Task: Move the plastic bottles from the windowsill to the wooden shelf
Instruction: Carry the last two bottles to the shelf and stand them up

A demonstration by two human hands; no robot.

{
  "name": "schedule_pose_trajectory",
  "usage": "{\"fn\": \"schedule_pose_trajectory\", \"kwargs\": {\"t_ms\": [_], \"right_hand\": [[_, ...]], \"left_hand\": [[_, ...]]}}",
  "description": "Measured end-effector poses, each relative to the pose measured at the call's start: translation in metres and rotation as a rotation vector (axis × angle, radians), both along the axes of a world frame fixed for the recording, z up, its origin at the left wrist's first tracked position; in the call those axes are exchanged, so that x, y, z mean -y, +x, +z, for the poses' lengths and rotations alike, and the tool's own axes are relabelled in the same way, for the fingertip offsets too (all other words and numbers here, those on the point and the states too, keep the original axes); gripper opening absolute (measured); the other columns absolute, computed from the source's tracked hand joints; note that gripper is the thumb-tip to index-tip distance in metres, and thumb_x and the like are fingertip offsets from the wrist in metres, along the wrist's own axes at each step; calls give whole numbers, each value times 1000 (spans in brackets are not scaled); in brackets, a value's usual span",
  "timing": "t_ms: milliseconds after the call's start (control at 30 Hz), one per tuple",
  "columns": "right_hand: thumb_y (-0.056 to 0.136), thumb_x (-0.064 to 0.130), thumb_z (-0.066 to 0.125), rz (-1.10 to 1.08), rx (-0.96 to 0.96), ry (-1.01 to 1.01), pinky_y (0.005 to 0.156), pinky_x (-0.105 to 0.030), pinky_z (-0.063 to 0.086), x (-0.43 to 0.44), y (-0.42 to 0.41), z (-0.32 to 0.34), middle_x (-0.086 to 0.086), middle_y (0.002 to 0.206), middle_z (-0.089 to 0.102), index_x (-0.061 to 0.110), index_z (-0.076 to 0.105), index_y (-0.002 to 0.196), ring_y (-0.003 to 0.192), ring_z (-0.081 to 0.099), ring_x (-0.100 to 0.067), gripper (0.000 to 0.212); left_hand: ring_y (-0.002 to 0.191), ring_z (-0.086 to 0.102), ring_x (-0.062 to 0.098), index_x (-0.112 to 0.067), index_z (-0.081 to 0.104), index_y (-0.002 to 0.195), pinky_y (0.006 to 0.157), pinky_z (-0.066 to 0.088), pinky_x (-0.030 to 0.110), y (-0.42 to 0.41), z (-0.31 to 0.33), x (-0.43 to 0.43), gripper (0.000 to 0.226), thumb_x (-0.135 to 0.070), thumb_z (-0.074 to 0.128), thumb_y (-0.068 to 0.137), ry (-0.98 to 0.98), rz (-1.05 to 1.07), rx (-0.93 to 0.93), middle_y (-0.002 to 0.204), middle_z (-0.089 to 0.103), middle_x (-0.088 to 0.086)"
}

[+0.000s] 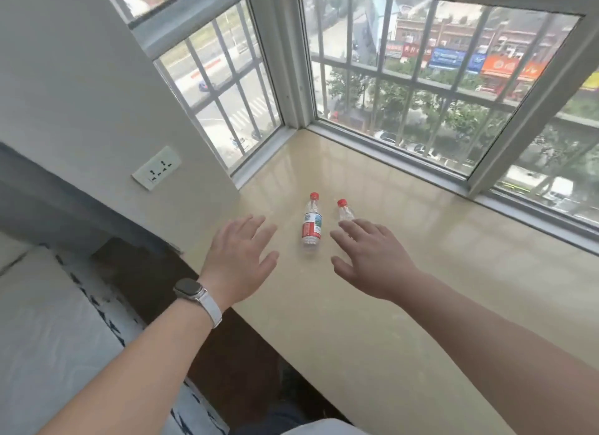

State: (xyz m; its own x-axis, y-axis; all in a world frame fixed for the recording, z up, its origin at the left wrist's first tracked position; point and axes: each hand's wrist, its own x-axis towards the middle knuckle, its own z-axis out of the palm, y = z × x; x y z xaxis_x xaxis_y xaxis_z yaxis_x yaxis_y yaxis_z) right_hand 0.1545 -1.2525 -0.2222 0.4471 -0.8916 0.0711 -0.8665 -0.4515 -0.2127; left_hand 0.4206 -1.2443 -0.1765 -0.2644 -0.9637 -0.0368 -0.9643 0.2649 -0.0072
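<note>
Two clear plastic bottles with red caps stand on the cream windowsill [421,240]. The left bottle [311,222] has a red and white label and is fully visible. The right bottle [345,210] shows only its cap and neck, its body hidden behind my fingers. My left hand [240,259], with a watch on the wrist, hovers open to the left of the labelled bottle, apart from it. My right hand [369,256] is open with fingers spread, in front of the right bottle. No wooden shelf is in view.
Barred windows [421,78] close the sill at the back and left. A white wall with a socket [156,168] stands to the left. A bed with white bedding [48,321] lies at lower left, with a dark gap between it and the sill's front edge.
</note>
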Motion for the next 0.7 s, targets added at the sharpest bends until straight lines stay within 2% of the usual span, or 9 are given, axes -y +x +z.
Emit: {"fn": "schedule_pose_trajectory", "kwargs": {"t_ms": [133,267,367,467,600,700], "right_hand": [[88,53,29,-109,-66,113,95,-40,42,22,7,-29,-2,132,57,19,59,127,123,49,-26,59],[92,46,45,-225,-72,190,99,-40,39,46,23,-57,-1,141,51,20,55,133,128,44,-25,49],[92,42,49,-292,-81,228,99,-40,38,63,32,-80,-2,141,50,19,56,132,129,43,-25,47],[90,40,52,-320,-123,265,93,-41,40,78,34,-106,-6,135,54,16,58,126,124,47,-28,43],[90,37,53,-392,-172,335,86,-41,41,95,31,-138,-7,131,55,15,54,128,118,48,-29,44],[89,38,53,-501,-142,437,85,-40,41,112,31,-163,-5,132,52,16,50,131,116,48,-28,47]], "left_hand": [[135,43,31,-22,56,135,106,32,49,8,-35,48,59,-52,34,88,87,-65,-49,143,53,5],[134,44,33,-21,56,135,106,32,48,16,-74,95,64,-53,31,86,178,-140,-86,144,52,7],[137,40,30,-21,53,138,109,29,47,15,-108,130,71,-58,24,84,258,-168,-112,145,50,6],[130,46,32,-18,57,133,106,31,45,6,-141,156,64,-51,30,86,294,-177,-147,138,55,8],[129,45,31,-20,56,134,105,30,42,-4,-191,176,44,-36,52,94,408,-76,-219,138,54,9],[119,49,32,-26,55,129,92,37,40,-12,-230,188,45,-43,49,88,581,92,-266,127,56,6]]}}
